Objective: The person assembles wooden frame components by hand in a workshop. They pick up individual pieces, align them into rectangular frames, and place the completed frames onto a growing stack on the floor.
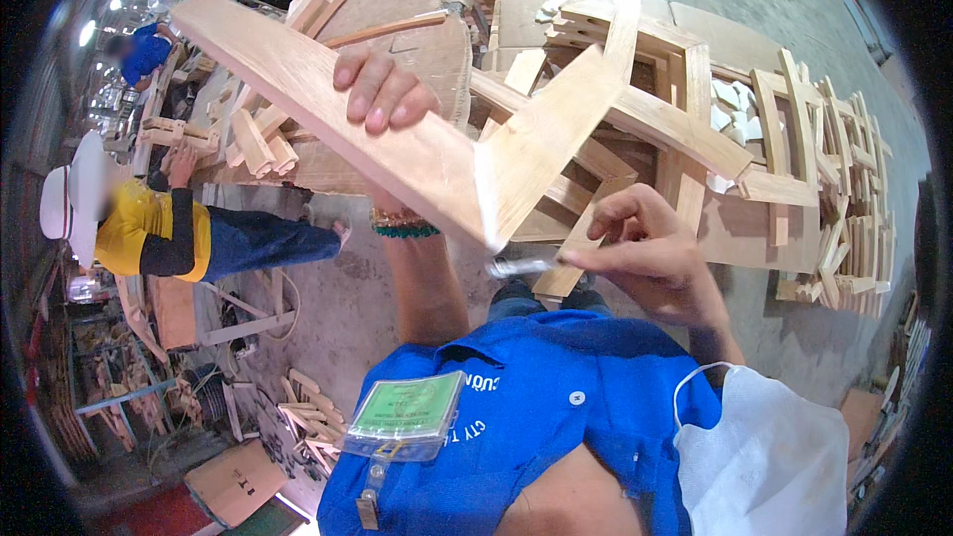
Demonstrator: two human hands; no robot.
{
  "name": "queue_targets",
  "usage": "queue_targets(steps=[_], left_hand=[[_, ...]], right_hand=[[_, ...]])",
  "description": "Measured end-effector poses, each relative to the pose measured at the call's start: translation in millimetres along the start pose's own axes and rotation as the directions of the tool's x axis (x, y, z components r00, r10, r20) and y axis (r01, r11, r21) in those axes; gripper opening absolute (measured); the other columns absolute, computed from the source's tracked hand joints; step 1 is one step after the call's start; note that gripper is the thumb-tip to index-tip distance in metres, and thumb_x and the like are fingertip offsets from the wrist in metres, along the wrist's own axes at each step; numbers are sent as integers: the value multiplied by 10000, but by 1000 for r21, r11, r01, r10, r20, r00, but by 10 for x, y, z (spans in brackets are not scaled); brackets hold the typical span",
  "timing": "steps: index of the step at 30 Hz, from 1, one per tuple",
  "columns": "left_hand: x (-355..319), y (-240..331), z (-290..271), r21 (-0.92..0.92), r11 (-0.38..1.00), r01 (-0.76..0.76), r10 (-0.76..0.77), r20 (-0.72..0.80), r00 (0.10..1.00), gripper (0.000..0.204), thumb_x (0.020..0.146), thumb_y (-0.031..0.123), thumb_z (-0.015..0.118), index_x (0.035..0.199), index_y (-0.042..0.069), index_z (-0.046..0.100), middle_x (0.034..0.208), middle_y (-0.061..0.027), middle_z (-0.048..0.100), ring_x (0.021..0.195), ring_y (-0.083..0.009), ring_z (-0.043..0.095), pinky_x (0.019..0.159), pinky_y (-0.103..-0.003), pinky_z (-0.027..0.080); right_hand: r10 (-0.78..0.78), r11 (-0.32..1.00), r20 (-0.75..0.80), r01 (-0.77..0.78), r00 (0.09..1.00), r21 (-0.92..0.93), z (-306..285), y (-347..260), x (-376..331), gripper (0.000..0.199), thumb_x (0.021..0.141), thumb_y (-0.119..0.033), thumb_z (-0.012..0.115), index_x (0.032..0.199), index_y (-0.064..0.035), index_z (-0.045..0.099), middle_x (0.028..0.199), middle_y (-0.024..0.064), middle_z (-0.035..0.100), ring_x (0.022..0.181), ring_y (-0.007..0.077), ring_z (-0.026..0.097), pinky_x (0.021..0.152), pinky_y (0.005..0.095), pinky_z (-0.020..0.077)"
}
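Gripping a V-shaped wooden frame [437,129], left hand [382,89]; right hand [645,253] pinches a small metal piece [521,266].

A bright blue work shirt [556,407] with white buttons, a green badge [405,415] in a clear holder clipped on, a white face mask [764,457] hanging, and a green-and-gold beaded bracelet [402,225].
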State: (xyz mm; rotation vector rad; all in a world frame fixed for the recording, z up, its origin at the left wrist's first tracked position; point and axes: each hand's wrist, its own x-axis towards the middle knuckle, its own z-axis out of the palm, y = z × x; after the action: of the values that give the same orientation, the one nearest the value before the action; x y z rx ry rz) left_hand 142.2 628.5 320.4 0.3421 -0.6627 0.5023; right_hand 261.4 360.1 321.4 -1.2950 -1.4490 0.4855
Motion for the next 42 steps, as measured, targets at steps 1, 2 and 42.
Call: queue_targets(steps=[1, 2, 42], left_hand=[[7, -44, 59, 45, 998, -37, 39, -49, 998, 253, 918, 320, 560, 989, 79, 536, 955, -67, 613, 880, -205, 593, 784, -382, 464], [14, -97, 142, 138, 985, -107, 133, -191, 972, 311, 901, 344, 583, 1055, 78, 533, 1039, -71, 601, 942, -216, 580, 832, -400, 453], [-412, -579, -610, 548, 797, 254, 487, -832, 264, 411, 815, 298, 719, 1092, 22, 591, 1040, -110, 651, 925, -212, 648, 764, -362, 582]], right_hand=[[23, 994, 5, -24, 1000, 103, -111, 1, -33, 274, 777, -5, 633, 1000, -138, 721, 923, 51, 553, 835, 170, 546, 659, 272, 461], [46, 978, 11, -47, 999, 205, -206, 8, -62, 268, 782, -5, 623, 1005, -115, 721, 936, 59, 556, 839, 166, 546, 663, 269, 462], [236, 907, -317, -326, 918, -267, 86, 913, -178, 196, 816, 9, 628, 1008, -6, 662, 801, 94, 581, 680, 179, 568, 592, 291, 456]])
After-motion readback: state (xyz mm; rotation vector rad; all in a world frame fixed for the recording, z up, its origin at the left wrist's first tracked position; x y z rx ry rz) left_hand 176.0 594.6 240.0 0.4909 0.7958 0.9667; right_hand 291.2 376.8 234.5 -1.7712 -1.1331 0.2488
